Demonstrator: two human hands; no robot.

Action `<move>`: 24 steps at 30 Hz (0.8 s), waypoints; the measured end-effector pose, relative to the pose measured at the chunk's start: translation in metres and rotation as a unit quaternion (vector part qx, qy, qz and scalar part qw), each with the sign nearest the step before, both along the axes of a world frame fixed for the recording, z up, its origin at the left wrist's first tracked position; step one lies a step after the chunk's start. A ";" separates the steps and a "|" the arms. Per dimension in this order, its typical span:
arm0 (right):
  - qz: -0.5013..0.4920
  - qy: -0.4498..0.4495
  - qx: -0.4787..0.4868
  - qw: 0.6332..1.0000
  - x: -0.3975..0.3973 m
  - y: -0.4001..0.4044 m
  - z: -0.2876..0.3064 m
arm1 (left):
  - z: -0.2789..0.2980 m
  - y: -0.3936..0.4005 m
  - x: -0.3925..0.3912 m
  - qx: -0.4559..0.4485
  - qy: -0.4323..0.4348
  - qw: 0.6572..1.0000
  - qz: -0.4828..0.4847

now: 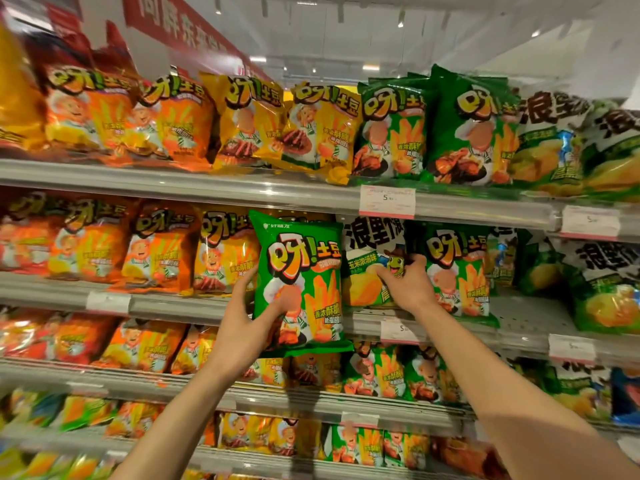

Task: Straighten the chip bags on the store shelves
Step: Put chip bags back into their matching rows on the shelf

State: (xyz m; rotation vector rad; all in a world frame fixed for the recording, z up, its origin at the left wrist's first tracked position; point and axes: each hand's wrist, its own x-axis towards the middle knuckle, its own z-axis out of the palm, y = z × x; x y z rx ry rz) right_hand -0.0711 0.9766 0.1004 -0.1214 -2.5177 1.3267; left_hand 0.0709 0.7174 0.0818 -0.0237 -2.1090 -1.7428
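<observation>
Nearest the camera, two bare forearms, reaching up from the bottom edge toward the second shelf (pixel 173 303) from the top. Left hand (pixel 242 313) wrapped round the lower left edge of a green bag (pixel 299 282), thumb across its front, other fingers hidden behind it. Bag held upright, out in front of the shelf edge, covering the gap between the yellow bags (pixel 225 251) on its left and a white bag (pixel 372 265) on its right. Right hand (pixel 407 284) up against that white bag, fingers curled onto its front near the cartoon figure, pinching the wrapper; knuckles just beside a second green bag (pixel 457 268) standing further right on the same shelf. White bag standing on the shelf, slightly behind the held bag.

Rest of that shelf filled leftward with orange bags (pixel 93 244), rightward with more white and green packs (pixel 602 289), some tilted. Top shelf (pixel 207 183) lined with orange, yellow and green bags, the yellow ones (pixel 311 129) leaning and overhanging the edge. Price tag (pixel 387 201) clipped to the top shelf rail above the right hand; another tag (pixel 400 331) on the rail below it. Lower shelves stacked with similar bags, blurred toward the edges. Red sign (pixel 180 26) with white characters hung overhead at upper left.
</observation>
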 end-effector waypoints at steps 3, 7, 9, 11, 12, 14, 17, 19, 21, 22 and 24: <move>-0.012 0.005 -0.003 1.000 -0.002 0.001 0.004 | 0.000 -0.006 0.001 0.004 0.001 1.000 0.001; 0.001 0.021 -0.001 1.000 -0.012 0.001 0.007 | -0.001 -0.014 0.001 0.004 0.002 1.000 0.010; 0.007 0.032 -0.008 0.999 -0.013 -0.001 0.010 | -0.001 -0.016 0.002 0.005 0.004 1.000 0.012; 0.013 0.045 -0.009 0.999 -0.009 -0.004 0.018 | -0.002 -0.019 0.001 0.005 0.006 1.000 0.016; 0.017 0.052 -0.009 0.998 -0.009 -0.005 0.020 | -0.002 -0.020 0.001 0.005 0.008 1.000 0.017; 0.024 0.058 -0.010 0.998 -0.009 -0.005 0.024 | -0.001 -0.021 0.001 0.006 0.008 1.000 0.023; 0.023 0.066 -0.021 0.997 -0.010 -0.005 0.027 | 0.001 -0.019 0.002 0.010 0.007 1.000 0.027; 0.017 0.073 -0.030 0.997 -0.010 -0.004 0.028 | 0.001 -0.019 0.000 0.014 0.008 0.999 0.028; 0.012 0.080 -0.037 0.996 -0.008 -0.005 0.031 | 0.003 -0.019 -0.001 0.014 0.007 0.999 0.028; 0.011 0.083 -0.041 0.996 -0.007 -0.006 0.033 | 0.003 -0.018 -0.001 0.013 0.006 1.000 0.027; 0.014 0.088 -0.047 0.995 -0.003 -0.008 0.036 | 0.001 -0.020 -0.003 0.014 0.006 1.000 0.027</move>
